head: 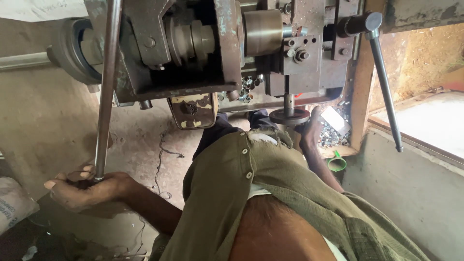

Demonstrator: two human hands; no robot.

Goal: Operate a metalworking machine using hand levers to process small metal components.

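Steel, worn and oil-darkened: a heavy grey machine press [203, 48] with flaking paint fills the upper view.

Left hand [84, 188]: grip closed about the lower end of a long bare steel lever rod [106, 92], which runs steeply up to the machine's left side. Thumb and one finger stick out free.

Right hand [309, 133]: at the machine's right, beside a round dark metal disc [289, 116] on a short vertical spindle. It seems to touch the disc's edge; whether the fingers clasp anything cannot be told.

Nearby: a heap of small bright metal parts [333, 135] just right of the right hand; a second black-knobbed steel handle [384, 87] hanging down at the far right, untouched; a green plastic scoop-like piece [337, 163] below the heap; olive buttoned shirt [241, 193] in the foreground.

Step judged in hand: the lever held at the low end of its reach while the right hand tends the work point. A further stroke would call for that hand clear of the spindle.
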